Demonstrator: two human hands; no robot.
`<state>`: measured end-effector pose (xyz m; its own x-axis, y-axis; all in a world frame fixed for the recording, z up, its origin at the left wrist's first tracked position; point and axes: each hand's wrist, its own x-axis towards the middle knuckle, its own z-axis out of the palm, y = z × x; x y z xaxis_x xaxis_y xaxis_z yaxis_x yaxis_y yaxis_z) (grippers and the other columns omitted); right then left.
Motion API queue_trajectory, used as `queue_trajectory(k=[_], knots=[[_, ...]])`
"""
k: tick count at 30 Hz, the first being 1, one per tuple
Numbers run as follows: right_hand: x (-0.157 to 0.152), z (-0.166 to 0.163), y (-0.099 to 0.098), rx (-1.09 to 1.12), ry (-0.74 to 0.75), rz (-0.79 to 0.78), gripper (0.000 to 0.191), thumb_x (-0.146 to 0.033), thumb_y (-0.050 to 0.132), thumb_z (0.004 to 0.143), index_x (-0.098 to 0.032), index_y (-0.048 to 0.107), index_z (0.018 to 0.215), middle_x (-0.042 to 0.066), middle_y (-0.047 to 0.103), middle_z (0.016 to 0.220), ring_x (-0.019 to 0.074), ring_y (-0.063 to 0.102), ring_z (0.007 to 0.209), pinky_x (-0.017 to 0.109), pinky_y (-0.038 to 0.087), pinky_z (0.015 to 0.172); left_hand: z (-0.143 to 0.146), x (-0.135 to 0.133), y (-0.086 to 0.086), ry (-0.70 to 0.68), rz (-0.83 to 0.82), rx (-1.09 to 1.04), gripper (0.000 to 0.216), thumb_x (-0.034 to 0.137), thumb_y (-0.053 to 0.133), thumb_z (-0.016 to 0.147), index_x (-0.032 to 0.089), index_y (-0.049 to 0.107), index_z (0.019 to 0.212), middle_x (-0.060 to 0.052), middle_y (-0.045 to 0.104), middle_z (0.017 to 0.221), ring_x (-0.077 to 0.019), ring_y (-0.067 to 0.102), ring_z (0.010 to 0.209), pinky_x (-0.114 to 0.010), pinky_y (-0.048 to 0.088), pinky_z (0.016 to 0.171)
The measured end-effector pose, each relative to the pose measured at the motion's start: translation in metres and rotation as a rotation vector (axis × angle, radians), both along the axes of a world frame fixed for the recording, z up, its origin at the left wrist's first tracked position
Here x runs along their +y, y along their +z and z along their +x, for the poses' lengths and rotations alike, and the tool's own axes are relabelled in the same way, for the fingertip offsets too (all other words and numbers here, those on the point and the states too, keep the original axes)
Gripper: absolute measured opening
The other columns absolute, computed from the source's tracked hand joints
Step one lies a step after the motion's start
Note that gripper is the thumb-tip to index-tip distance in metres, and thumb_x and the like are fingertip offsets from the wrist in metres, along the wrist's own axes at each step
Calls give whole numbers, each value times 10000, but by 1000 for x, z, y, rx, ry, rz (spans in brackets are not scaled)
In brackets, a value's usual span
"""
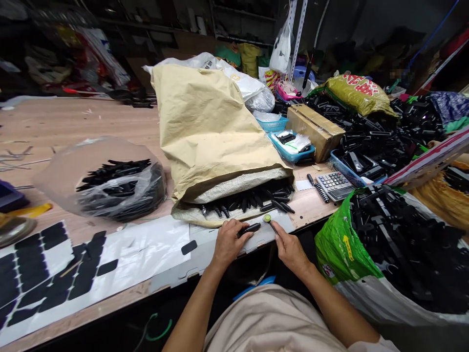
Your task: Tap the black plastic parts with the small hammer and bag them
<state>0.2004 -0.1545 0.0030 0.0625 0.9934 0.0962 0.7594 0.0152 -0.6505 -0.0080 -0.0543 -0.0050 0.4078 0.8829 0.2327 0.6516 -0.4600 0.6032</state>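
Near the front edge of the bench, my left hand (229, 239) is closed around a slim black handle-like part (252, 228), its tip pointing right. My right hand (291, 249) pinches a thin dark stick-like tool with a round pale-green and silver end (267, 218); its exact kind I cannot make out. The two held things are a short gap apart. Just beyond them lies a large tan paper sack (216, 142), its mouth facing me, with many similar black parts (252, 199) in the opening. A grey board (205, 261) lies beneath my hands.
On the left are a clear plastic bag of black pieces (120, 188) and white sheets with black pads (54, 237). To the right stand a calculator (334, 185), a cardboard box (314, 129), blue baskets (298, 156) and a green sack (335, 242) full of black parts.
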Motion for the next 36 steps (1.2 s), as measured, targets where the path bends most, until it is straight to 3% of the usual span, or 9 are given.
queue_trajectory(k=[9,17,20,26,32,36], knots=[[1,2,2,60,-10,2,505,-205,420,979,-199,480,1480,104,735,1186,233,720,1031,348,553,948,1,3,0,22,-60,-9,189,325,750,785,247,742,956,-25,665,890,-220,544,893,-359,408,835],[-5,-11,20,185,49,-4,493,-240,397,993,-157,498,1468,44,746,823,184,712,783,295,580,807,1,4,-3,15,-72,-46,185,307,754,781,251,756,957,-20,667,876,-218,543,899,-366,396,850],[-6,-22,28,182,125,-1,494,-234,399,993,-157,494,1472,63,761,892,190,716,809,302,584,814,1,3,-4,22,-67,-44,182,296,753,782,256,756,960,-19,667,876,-219,537,903,-365,393,847],[-3,-31,33,120,196,79,533,-191,407,986,-239,428,1517,86,682,1299,207,709,1053,315,566,934,1,2,-2,24,-77,-29,151,324,713,811,261,754,942,-28,667,901,-220,534,918,-371,387,841],[-3,-31,27,56,178,-15,528,-185,435,974,-239,456,1498,81,725,1220,223,736,970,322,584,876,2,1,-1,39,-75,-41,127,312,684,821,271,762,913,-28,668,876,-218,542,901,-368,388,830],[-4,-26,31,120,148,31,515,-205,405,988,-238,455,1499,76,673,1318,222,696,1106,342,556,964,2,2,-6,31,-54,-54,161,314,722,802,277,765,952,-25,675,886,-221,551,913,-368,399,844]])
